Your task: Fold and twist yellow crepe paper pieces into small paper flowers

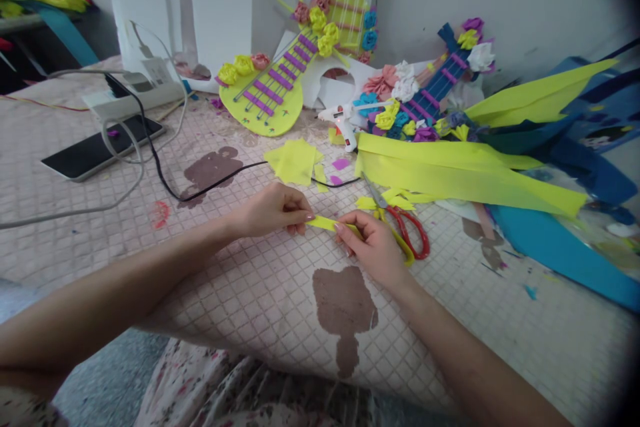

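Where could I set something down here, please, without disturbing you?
Bare tablecloth lies between the grey cable and left forearm, and between the right forearm and blue strip, bar a few scraps. Beyond the right hand, scissors, yellow paper and glue gun crowd together.

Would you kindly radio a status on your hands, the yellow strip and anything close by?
Left hand, right hand: both pinching. Yellow strip: spanning the gap between them. Scissors: lying close beside right hand.

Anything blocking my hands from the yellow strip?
Nothing visible does: your left hand and right hand both pinch the yellow strip directly. The scissors lie beside your right hand, not between it and the strip.
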Available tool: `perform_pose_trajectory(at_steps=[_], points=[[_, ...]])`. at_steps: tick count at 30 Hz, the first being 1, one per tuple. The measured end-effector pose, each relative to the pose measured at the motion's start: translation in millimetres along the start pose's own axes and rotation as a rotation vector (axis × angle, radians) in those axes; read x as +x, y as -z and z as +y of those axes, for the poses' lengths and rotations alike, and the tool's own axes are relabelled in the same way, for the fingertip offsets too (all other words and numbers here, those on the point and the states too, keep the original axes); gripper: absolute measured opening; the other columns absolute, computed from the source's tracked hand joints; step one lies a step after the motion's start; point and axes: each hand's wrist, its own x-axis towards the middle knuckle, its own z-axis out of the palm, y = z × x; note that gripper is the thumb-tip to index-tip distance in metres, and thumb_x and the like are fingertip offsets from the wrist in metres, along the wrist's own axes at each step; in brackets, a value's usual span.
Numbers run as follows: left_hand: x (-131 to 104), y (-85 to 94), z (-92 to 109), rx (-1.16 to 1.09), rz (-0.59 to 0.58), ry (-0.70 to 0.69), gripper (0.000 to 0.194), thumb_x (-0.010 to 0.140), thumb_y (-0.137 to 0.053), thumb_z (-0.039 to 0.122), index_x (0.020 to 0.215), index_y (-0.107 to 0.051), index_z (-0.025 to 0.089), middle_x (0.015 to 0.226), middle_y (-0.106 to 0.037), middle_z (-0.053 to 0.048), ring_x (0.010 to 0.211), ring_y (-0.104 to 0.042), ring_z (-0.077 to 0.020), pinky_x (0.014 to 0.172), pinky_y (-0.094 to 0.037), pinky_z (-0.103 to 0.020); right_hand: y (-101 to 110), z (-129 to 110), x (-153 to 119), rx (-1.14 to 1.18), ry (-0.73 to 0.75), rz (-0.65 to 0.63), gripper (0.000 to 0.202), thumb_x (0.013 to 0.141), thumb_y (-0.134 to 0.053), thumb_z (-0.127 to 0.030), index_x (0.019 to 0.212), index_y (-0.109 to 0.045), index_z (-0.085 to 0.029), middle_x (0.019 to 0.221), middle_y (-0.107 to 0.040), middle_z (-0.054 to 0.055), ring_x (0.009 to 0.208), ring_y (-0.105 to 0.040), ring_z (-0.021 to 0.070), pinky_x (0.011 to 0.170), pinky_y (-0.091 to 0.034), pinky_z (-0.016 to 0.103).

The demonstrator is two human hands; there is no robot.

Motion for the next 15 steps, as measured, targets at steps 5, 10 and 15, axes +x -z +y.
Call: perform_pose_trajectory(at_steps=[5,10,15], points=[[1.3,5.4,-4.8,-0.056,-0.06,-0.031,0.018,0.079,-0.064,0.028,0.079,-0.065,0.011,0.061,-0.067,-0.002,0.052,-0.059,-0.0072,0.049,-0.046,-0.014,1.1,0.5,0.5,0.012,-0.008,0.018,0.018,0.083,-0.059,-0.037,0.082,-0.059,-0.019,0.064,-0.059,-0.002,0.046,-0.045,0.0081,0.042,-0.034,0.022],[1.2,11.8,-3.7,-0.056,-0.08,0.0,0.017,0.079,-0.064,0.027,0.081,-0.064,0.01,0.068,-0.07,-0.005,0.056,-0.061,-0.0079,0.053,-0.049,-0.016,1.5,-1.1,0.3,0.034,-0.005,0.021,0.019,0.083,-0.06,-0.037,0.081,-0.059,-0.018,0.063,-0.059,-0.002,0.045,-0.045,0.0075,0.041,-0.034,0.021],[1.4,13.4,-7.2,0.016,-0.083,-0.038,0.019,0.081,-0.062,0.029,0.079,-0.064,0.01,0.057,-0.064,-0.001,0.047,-0.055,-0.0057,0.046,-0.043,-0.014,0.7,0.4,-0.2,0.039,-0.003,0.026,0.02,0.083,-0.06,-0.039,0.082,-0.059,-0.018,0.063,-0.06,-0.002,0.045,-0.045,0.0076,0.041,-0.034,0.021]])
